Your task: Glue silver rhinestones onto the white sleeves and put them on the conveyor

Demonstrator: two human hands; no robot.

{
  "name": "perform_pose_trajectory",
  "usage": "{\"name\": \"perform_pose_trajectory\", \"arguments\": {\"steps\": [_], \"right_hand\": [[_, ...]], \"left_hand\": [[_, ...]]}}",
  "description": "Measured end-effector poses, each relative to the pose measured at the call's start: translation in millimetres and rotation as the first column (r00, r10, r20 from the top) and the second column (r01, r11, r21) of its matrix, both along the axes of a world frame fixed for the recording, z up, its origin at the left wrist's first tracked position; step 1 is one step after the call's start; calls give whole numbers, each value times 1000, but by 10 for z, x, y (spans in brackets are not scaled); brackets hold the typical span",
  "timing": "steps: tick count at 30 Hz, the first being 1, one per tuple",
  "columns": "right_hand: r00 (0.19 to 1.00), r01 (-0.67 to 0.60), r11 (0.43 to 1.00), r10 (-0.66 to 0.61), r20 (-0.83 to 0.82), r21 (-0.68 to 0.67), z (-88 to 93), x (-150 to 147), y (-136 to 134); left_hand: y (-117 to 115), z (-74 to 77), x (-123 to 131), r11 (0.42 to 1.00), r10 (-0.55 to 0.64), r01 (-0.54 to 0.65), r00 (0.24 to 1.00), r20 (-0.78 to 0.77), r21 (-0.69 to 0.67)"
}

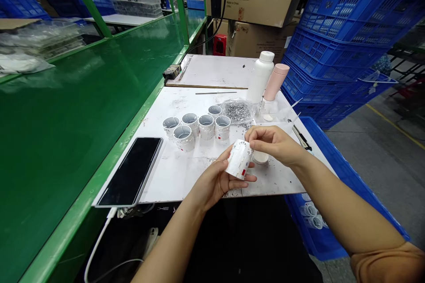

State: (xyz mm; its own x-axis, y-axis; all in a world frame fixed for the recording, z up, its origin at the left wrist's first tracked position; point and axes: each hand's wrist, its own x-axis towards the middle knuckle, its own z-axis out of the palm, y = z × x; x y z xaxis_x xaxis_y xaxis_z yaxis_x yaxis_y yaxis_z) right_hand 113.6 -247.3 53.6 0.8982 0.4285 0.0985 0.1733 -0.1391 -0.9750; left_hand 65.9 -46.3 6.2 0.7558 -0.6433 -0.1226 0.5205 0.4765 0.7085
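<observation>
My left hand [215, 181] grips a small white cup-shaped part [239, 159] with red marks, its fingers wrapped round the lower side. My right hand [274, 143] is at the part's upper right edge, thumb and fingertips pinched together; whatever sits between them is too small to make out. Just under the right fingers lies a small round white dish [260, 157], partly hidden. Beyond the hands stand several similar white cups [183, 139] with grey insides, open ends up. A clear plastic bag or tray of small silvery pieces [237, 112] lies behind them.
A phone [131, 172] lies at the table's left edge beside the green conveyor [83, 97]. A white bottle [260, 77] and a pink bottle [276, 82] stand at the back right. A utility knife [300, 136] lies right. Blue crates [348, 40] are stacked beyond; a blue bin [358, 172] sits below.
</observation>
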Motion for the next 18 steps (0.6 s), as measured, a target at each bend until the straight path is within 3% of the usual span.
{"name": "perform_pose_trajectory", "arguments": {"steps": [5,8,10,12,15,18], "right_hand": [[999,34,989,-31,18,-142,109,59,-34],[971,187,954,-143,194,-233,164,122,-137],[898,357,877,-227,376,-322,146,181,-237],[849,445,778,-207,487,-444,67,247,-337],[878,410,653,-93,469,-637,-133,353,-446],[917,340,601,-42,396,-723,-325,455,-502]], "left_hand": [[-101,19,-25,966,128,-136,991,48,221],[-111,7,-17,955,180,-182,983,33,233],[-110,-8,-8,953,212,-216,976,38,212],[-111,-20,-1,949,240,-244,970,42,199],[-122,-22,-1,939,278,-280,960,36,199],[-132,-9,-6,934,297,-297,954,34,200]]}}
